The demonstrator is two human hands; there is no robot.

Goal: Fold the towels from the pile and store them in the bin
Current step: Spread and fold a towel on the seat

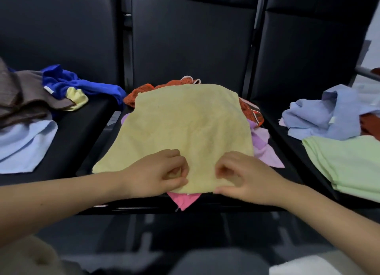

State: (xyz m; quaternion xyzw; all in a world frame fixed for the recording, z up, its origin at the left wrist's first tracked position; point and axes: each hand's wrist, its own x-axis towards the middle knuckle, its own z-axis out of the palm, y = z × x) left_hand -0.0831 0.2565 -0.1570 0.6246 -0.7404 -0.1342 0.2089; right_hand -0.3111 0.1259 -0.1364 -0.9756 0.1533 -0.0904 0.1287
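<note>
Yellow towel [181,126] lay spread flat over other towels on the middle black seat [96,151], left hand [156,176] and right hand [244,178] side by side, fingers pinching its near edge, pink towel [183,200] poking out beneath

both hands [156,171] pinching yellow towel [178,128]

yellow towel [181,130] flat atop pile [261,138]
</note>
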